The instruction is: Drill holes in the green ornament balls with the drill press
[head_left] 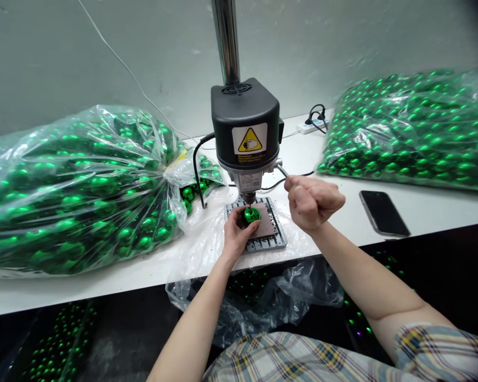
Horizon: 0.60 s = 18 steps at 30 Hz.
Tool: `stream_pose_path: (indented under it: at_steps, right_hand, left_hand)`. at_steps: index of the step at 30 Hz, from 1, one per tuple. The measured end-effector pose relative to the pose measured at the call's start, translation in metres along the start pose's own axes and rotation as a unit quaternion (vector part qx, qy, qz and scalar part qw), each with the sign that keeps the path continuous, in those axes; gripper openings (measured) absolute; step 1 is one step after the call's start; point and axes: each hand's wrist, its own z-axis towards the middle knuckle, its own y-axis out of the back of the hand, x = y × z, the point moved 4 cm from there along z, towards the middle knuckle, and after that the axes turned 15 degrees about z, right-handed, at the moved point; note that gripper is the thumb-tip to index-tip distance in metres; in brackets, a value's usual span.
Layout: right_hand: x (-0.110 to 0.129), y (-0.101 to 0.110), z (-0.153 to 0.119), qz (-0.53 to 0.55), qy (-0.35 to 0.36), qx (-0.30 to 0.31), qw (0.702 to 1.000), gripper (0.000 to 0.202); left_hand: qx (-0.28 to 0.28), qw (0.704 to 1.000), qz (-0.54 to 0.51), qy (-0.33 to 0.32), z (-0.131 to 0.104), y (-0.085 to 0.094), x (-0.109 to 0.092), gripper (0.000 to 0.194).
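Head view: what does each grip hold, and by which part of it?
The left grip holds a green ball by its sides; the right grip, a metal lever by its outer end.

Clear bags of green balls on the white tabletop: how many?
2. One tied bag left of the drill press; one bag at the right, beyond the phone. Both run to the picture's edge; more could be hidden behind them.
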Motion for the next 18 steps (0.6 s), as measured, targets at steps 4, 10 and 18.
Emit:
stream_pose_path:
  at_steps: [4, 10, 18]
  right_hand:
    - [0.000, -0.004, 0.006, 0.014, -0.003, -0.023, 1.000, 0.055]
    - [-0.012, -0.024, 0.072, 0.013, -0.140, -0.157, 0.978, 0.055]
    - [-0.022, -0.028, 0.094, 0.046, -0.247, -0.156, 0.955, 0.056]
  left_hand:
    - [-0.003, 1.000, 0.003, 0.012, -0.001, 0.001, -0.002, 0.050]
    - [-0.024, 1.000, -0.003, 0.018, 0.000, 0.000, -0.004, 0.049]
    - [0.048, 0.945, 0.305, -0.109, -0.064, 0.037, -0.058, 0.028]
